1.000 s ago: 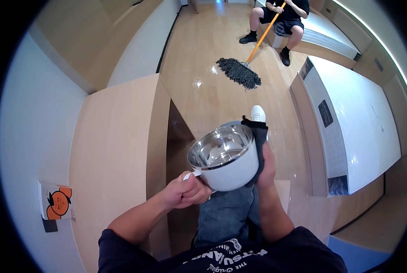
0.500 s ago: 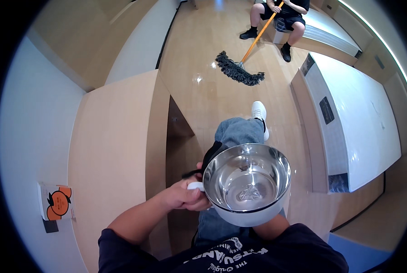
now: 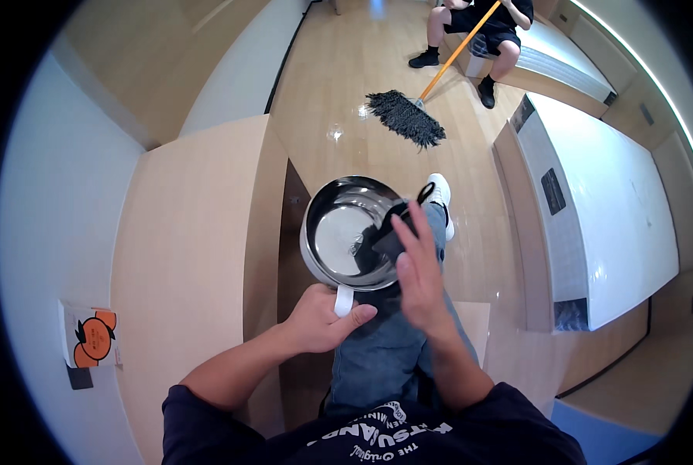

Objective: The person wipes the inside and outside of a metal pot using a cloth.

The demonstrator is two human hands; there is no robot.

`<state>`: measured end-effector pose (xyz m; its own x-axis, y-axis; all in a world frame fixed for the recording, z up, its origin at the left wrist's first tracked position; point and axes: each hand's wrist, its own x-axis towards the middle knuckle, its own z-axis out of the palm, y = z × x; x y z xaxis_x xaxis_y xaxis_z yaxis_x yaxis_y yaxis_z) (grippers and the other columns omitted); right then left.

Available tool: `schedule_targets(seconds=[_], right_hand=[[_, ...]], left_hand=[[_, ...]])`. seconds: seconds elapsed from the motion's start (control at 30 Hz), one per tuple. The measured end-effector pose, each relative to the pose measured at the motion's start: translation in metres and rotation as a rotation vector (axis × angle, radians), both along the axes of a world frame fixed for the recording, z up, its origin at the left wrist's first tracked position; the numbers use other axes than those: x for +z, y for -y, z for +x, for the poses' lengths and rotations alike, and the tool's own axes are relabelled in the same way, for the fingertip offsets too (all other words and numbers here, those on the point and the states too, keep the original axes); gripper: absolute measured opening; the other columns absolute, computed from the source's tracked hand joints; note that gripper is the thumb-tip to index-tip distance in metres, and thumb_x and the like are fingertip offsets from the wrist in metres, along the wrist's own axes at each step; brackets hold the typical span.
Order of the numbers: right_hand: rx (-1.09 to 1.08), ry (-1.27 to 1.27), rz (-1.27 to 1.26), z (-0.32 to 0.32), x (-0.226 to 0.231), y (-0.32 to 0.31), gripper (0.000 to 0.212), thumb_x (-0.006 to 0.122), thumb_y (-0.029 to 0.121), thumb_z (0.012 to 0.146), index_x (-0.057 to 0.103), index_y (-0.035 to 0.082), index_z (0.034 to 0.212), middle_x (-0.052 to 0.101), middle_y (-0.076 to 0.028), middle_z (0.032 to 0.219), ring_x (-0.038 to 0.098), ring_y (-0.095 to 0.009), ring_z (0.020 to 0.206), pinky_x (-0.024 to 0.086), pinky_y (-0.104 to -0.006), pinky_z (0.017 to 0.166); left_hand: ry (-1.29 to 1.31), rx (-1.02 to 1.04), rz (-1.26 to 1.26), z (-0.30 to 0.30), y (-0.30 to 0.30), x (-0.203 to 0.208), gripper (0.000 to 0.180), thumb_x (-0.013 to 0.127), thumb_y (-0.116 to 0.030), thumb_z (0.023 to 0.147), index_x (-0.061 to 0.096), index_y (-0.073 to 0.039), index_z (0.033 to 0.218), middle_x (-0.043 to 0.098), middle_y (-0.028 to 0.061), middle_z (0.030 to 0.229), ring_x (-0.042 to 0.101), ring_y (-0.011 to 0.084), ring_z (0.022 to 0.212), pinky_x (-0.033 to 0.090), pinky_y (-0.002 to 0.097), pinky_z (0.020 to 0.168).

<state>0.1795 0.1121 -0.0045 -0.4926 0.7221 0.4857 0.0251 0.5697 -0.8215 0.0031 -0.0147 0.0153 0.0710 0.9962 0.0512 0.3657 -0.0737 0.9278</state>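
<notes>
My left hand (image 3: pixel 327 316) grips the white handle (image 3: pixel 345 301) of a round bowl-like pot (image 3: pixel 349 232), shiny steel inside and white outside. The pot is tilted over my legs, its opening facing up. At its right rim, my right hand (image 3: pixel 422 283) has its fingers upright and somewhat blurred. It holds a black cloth (image 3: pixel 391 242), which overlaps the rim and hangs partly inside the pot. A small black loop (image 3: pixel 427 191) sticks up beyond the fingertips. How the fingers press on the cloth is partly hidden.
A wooden cabinet (image 3: pixel 187 232) stands left, beside an orange-printed box (image 3: pixel 91 337) at the wall. Wrapped mattresses (image 3: pixel 602 209) lie on bed bases at right. Ahead, a seated person (image 3: pixel 486 31) holds a yellow-handled mop (image 3: pixel 408 116) on the wooden floor (image 3: pixel 323 93).
The pot has swung left and away from me, its handle now toward me. My right hand has come from beneath it to the rim with the black cloth. The mop head has shifted slightly.
</notes>
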Motion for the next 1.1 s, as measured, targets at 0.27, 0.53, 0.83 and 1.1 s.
schedule_targets(seconds=[0.27,0.53,0.83,1.1], right_hand=[[0.222,0.136,0.182,0.019,0.011,0.000,0.036,0.065,0.017,0.081,0.064,0.005,0.115,0.063,-0.014,0.118,0.058,-0.034,0.120,0.026,-0.0540,0.122],[0.265,0.428,0.308,0.022,0.023,0.008,0.046,0.072,-0.004,0.067,0.064,0.004,0.111,0.064,-0.012,0.105,0.060,-0.033,0.114,0.033,-0.0537,0.120],[0.242,0.318,0.233,0.025,0.015,-0.003,0.041,0.072,-0.006,0.069,0.069,0.007,0.108,0.069,-0.009,0.106,0.063,-0.029,0.116,0.031,-0.0553,0.121],[0.213,0.241,0.280,0.015,0.029,0.016,0.039,0.072,-0.005,0.066,0.068,0.008,0.102,0.066,-0.004,0.101,0.064,-0.024,0.110,0.029,-0.0529,0.121]], left_hand=[[-0.031,0.058,0.018,-0.006,-0.004,0.016,0.047,0.069,-0.035,0.101,0.062,-0.003,0.068,0.057,0.0080,0.057,0.057,0.0265,0.051,0.047,0.0367,0.053],[-0.201,0.012,0.115,-0.003,-0.001,0.005,0.043,0.071,-0.035,0.099,0.064,-0.004,0.069,0.059,0.0110,0.057,0.062,0.0301,0.052,0.047,0.0386,0.051],[-0.222,0.036,0.190,-0.007,-0.004,0.006,0.040,0.073,-0.034,0.097,0.064,-0.005,0.069,0.058,0.0111,0.057,0.060,0.0320,0.052,0.047,0.0393,0.051],[-0.003,0.076,0.180,0.010,0.005,0.001,0.045,0.072,-0.028,0.099,0.058,-0.004,0.064,0.052,0.0058,0.054,0.052,0.0195,0.047,0.041,0.0352,0.048]])
